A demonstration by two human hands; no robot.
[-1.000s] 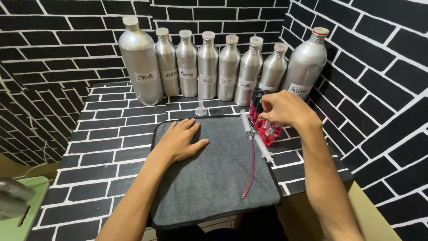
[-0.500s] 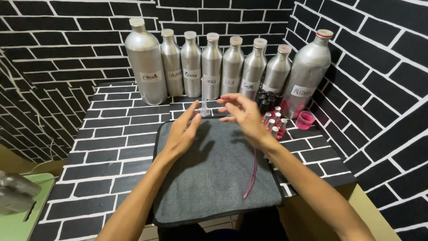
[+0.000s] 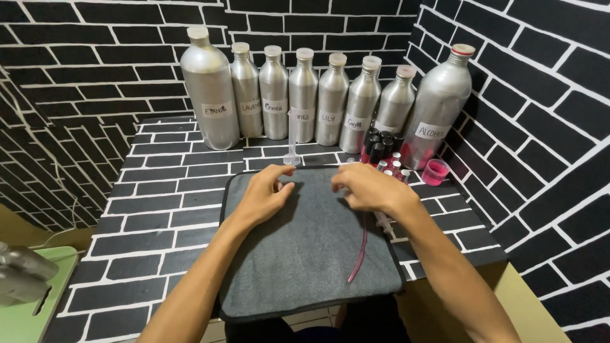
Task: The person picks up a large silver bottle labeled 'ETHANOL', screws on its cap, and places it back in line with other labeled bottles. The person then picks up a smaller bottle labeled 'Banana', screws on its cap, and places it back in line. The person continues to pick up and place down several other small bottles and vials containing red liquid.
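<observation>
While both my hands rest near the far edge of the grey mat, left hand lies released, right hand grip unclear; red tube lies just right of them.

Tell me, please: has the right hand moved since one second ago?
Yes. The right hand left the small vials near the pink cup and moved left, to the top edge of the grey mat, close to the left hand.

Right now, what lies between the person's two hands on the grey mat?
In the head view, only bare grey mat shows between the left hand and the right hand; the fingertips stay apart.
</observation>
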